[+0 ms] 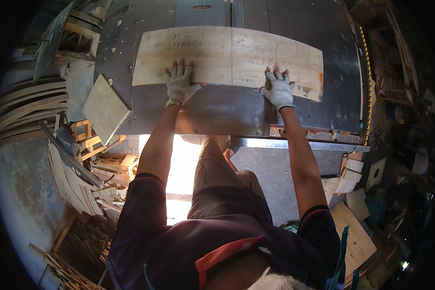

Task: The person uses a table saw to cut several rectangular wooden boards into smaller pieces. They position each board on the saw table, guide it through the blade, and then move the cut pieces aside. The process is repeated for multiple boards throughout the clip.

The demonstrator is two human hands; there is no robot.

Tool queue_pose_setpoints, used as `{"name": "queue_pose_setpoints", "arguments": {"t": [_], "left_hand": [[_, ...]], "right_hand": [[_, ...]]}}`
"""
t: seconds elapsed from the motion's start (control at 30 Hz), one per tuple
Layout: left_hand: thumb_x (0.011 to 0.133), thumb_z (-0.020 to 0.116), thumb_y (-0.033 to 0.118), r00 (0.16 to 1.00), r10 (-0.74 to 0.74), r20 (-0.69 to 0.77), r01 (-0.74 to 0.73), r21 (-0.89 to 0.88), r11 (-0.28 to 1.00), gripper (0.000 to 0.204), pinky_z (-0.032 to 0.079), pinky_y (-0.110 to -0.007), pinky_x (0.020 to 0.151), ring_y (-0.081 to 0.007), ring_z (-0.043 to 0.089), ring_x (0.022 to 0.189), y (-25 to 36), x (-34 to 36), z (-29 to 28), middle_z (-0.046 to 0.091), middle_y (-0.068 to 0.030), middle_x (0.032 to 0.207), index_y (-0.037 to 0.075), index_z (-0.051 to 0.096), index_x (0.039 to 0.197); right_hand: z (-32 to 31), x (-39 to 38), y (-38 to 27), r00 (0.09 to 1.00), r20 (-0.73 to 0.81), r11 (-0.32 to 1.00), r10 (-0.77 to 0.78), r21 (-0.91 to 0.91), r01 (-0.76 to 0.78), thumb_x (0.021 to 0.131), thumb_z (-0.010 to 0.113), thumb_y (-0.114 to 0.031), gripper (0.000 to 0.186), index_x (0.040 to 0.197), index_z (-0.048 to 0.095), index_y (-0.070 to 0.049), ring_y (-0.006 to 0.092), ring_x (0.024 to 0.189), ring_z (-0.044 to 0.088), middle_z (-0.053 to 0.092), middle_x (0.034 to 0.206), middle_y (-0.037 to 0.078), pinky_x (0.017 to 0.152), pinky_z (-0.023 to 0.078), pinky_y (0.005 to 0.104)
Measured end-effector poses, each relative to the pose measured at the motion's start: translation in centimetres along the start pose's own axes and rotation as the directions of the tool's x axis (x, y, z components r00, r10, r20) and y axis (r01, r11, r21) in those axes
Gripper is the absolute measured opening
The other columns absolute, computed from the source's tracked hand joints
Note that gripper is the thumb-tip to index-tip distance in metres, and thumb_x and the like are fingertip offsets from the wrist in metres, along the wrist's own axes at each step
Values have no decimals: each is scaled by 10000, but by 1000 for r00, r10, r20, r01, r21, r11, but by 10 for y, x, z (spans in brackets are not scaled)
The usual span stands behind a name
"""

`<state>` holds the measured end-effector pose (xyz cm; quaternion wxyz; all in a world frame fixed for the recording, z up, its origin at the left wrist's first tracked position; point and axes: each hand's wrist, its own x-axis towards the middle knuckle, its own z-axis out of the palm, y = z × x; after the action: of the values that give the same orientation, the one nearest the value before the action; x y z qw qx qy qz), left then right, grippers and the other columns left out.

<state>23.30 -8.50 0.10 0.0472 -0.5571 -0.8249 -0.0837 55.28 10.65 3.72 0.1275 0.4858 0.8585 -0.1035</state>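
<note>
The dark tabletop [217, 110] carries a pale wooden panel [218, 58], lying flat with its long axis left to right, across a narrow slot [231, 14] visible beyond its far edge. The panel extends forward from the hands, which meet it along its near edge. The left hand [180, 83] and right hand [278, 88], both gloved, are palm-down, fingers parted and laid on the wood, pinching nothing. Neither hand is clearly nearer; both touch the panel, well apart.
</note>
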Motion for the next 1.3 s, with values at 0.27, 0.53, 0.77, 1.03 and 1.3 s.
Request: {"name": "queue_pose_setpoints", "arguments": {"t": [0.27, 0.53, 0.77, 1.03, 1.3], "left_hand": [[720, 760, 757, 992, -27, 121, 24, 30, 999, 886, 218, -651, 1232, -365, 379, 1503, -4, 7, 1, 477, -137, 1592, 194, 626, 1391], [722, 786, 724, 993, -38, 111, 37, 8, 999, 903, 200, -632, 1251, -364, 339, 1545, -2, 13, -4, 461, -140, 1611, 196, 608, 1434], [744, 750, 759, 997, -21, 78, 19, 23, 1000, 1000, 181, -626, 1263, -363, 321, 1557, -3, 17, 1, 422, -143, 1650, 231, 517, 1561], [741, 720, 795, 997, -20, 71, 17, 38, 999, 1021, 183, -625, 1263, -364, 321, 1557, -7, 25, 4, 430, -131, 1646, 235, 512, 1569], [754, 704, 804, 996, -25, 86, 22, 38, 999, 1016, 158, -618, 1275, -358, 290, 1575, -9, 36, 6, 401, -137, 1668, 226, 512, 1567]], "right_hand": [[-2, 6, -1, 1000, -1, 1000, -3, 0, 3, 789, 790, -671, 989, 1629, 406, -317, 449, 1606, 183, 242, 1761, 60, 1189, 177, 795], [-3, 12, 0, 1000, 11, 1000, -4, 0, 4, 794, 780, -681, 999, 1639, 385, -325, 446, 1613, 160, 214, 1770, 51, 1194, 167, 793], [-1, 18, 2, 1000, -2, 1000, -8, -11, 8, 792, 775, -691, 1005, 1641, 381, -325, 446, 1612, 162, 216, 1770, 51, 1191, 167, 796], [-7, 26, 0, 1000, 6, 1000, 0, -7, 0, 788, 781, -686, 1004, 1637, 387, -322, 445, 1609, 170, 222, 1768, 50, 1189, 172, 798], [-9, 35, -1, 1000, -9, 1000, 3, 11, -3, 785, 798, -665, 996, 1631, 400, -322, 448, 1607, 175, 237, 1763, 54, 1188, 174, 800]]}}
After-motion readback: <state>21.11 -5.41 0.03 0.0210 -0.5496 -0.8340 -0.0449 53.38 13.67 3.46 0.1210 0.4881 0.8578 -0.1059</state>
